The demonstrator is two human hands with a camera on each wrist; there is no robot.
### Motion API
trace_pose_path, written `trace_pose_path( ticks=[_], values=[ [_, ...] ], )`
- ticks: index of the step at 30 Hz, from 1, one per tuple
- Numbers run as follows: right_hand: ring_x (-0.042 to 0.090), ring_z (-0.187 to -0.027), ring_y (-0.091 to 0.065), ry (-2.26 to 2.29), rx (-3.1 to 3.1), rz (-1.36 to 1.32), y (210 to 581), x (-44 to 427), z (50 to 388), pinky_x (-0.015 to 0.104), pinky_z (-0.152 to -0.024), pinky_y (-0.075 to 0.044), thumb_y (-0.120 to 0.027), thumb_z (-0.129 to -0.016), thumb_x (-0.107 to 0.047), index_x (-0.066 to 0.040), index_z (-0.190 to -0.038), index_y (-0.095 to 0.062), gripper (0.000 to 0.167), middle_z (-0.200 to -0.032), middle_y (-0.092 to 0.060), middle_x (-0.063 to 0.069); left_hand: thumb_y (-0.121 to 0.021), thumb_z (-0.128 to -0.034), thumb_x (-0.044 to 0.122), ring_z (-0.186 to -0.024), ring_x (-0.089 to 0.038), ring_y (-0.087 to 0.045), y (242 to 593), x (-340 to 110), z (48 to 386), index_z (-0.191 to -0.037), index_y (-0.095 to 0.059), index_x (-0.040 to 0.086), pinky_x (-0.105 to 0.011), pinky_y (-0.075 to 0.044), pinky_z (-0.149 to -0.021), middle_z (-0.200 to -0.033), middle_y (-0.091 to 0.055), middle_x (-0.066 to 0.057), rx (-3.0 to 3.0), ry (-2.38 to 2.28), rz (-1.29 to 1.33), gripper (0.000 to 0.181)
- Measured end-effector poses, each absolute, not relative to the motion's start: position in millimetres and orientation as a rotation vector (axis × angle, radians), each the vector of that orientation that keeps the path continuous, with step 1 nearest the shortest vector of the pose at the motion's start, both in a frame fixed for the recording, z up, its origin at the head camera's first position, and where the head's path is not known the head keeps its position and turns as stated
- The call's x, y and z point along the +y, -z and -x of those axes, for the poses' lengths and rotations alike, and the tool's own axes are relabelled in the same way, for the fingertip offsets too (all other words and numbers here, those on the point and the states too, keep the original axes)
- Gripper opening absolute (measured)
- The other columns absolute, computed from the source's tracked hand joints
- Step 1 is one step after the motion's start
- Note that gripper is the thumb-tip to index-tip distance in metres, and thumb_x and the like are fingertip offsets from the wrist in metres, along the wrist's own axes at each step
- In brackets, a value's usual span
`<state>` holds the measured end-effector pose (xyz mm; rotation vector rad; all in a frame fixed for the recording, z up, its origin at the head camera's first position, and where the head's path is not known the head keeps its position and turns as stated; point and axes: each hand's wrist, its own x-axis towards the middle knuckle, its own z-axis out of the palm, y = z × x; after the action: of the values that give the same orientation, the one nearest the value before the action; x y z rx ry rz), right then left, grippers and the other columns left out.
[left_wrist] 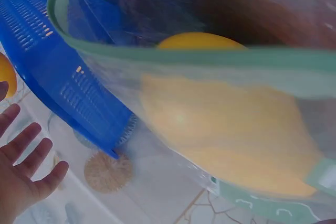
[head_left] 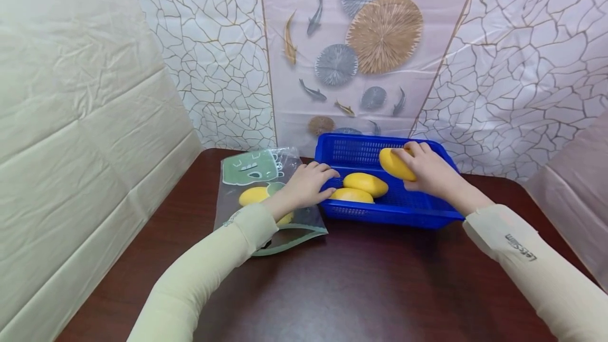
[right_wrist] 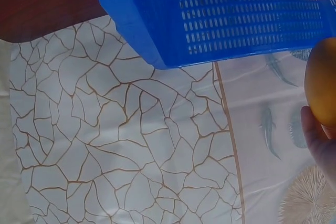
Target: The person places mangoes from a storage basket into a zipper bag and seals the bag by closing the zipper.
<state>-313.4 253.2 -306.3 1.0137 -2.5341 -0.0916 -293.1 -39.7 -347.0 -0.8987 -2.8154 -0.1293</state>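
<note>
Grips one yellow mango (head_left: 392, 164) in the right hand (head_left: 423, 168), fingers and thumb closed round its right end, and holds it, apparently raised, over the middle of the blue basket (head_left: 389, 214). Points the free end leftward, long axis slanting from far left to near right. Has two more mangoes (head_left: 367, 184) lower and to the left, lying roughly left to right in the basket. Places the left hand (head_left: 309, 183), fingers spread and gripping nothing, at the basket's left end; cannot tell whether touching the rim. Hinges, by judgement, on the leftward way from the grip to the clear bag (head_left: 252, 168), just beside the basket's left end, with mouth gaping toward the near side and yellow fruit (head_left: 254, 196) inside. Sets the left hand between held mango and bag, much nearer than the right to that mouth.
</note>
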Motion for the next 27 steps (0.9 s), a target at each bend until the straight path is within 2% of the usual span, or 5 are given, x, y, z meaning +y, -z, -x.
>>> trace_pose_path(
  ticks=[10,17,27],
  values=[
    [0.043,-0.089,-0.05,0.028,-2.512,-0.983,305.6,257.5,300.0,0.052,-0.073,-0.047,-0.08,-0.063,-0.013,0.003,-0.124,-0.052,0.069,-0.106,-0.052,0.026,-0.056,-0.0927,0.036,-0.112,-0.024,-0.056,353.5,-72.5,279.3,-0.125,-0.059,0.019,-0.043,-0.048,-0.089,-0.125,-0.06,-0.003,-2.784,0.174,0.91,0.036],
    [0.04,-0.086,-0.048,-0.009,-2.504,-0.932,310.1,258.9,292.6,0.048,-0.067,-0.047,-0.078,-0.065,-0.015,0.003,-0.125,-0.053,0.068,-0.102,-0.053,0.022,-0.059,-0.0914,0.033,-0.111,-0.024,-0.058,360.4,-90.4,262.8,-0.127,-0.057,0.017,-0.043,-0.047,-0.094,-0.123,-0.061,-0.003,-2.759,0.233,0.88,0.039],
    [0.038,-0.085,-0.05,-0.052,-2.473,-0.943,311.1,257.1,283.4,0.049,-0.071,-0.047,-0.076,-0.066,-0.014,0.004,-0.125,-0.052,0.066,-0.103,-0.054,0.023,-0.065,-0.0873,0.027,-0.102,-0.023,-0.063,369.9,-110.7,249.2,-0.114,-0.065,0.014,-0.04,-0.051,-0.087,-0.11,-0.068,-0.003,-2.639,0.288,0.894,0.03]
  ],
)
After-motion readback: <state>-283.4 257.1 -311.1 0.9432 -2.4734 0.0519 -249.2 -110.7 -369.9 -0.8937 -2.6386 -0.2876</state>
